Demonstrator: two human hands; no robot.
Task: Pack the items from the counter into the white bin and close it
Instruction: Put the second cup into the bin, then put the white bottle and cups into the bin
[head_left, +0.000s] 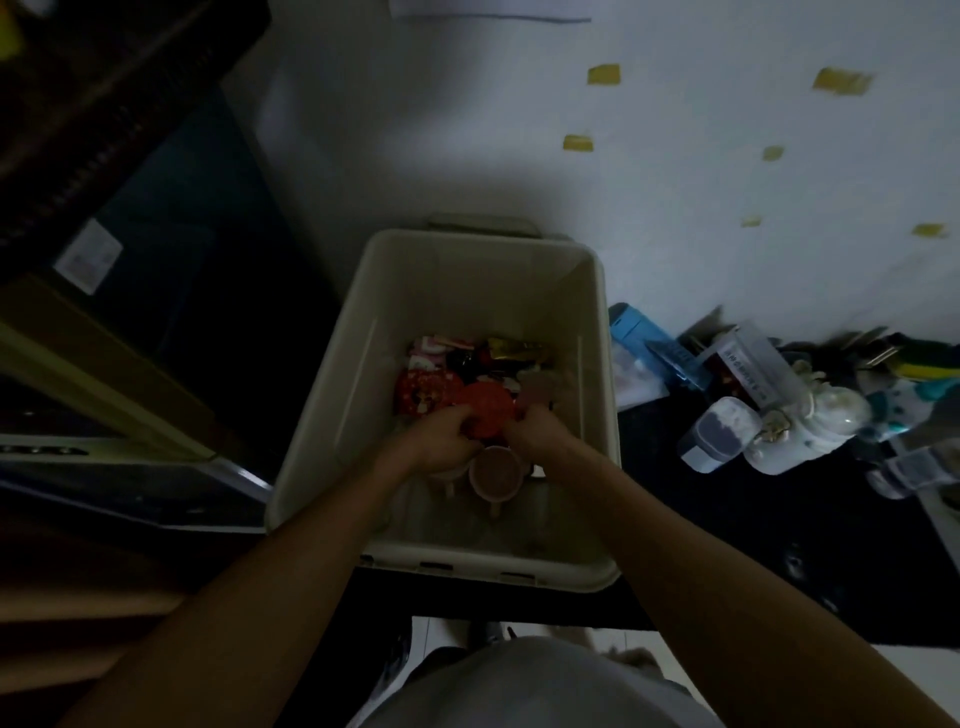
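Cream plastic bin (467, 280), red disc (485, 410) inside.

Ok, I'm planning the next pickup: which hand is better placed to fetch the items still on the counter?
Probably the right hand. The blue box and clear jar lie beside the white bin on that side; the left hand would have to cross the bin. Both hands grip the red round item.

There is 1 white bin (467, 280). In it are 2 hands, left hand (441, 441) and right hand (535, 436), 1 red disc (485, 405) and 2 pinkish cups (496, 475). 6 yellow tape scraps (604, 74) mark the wall.
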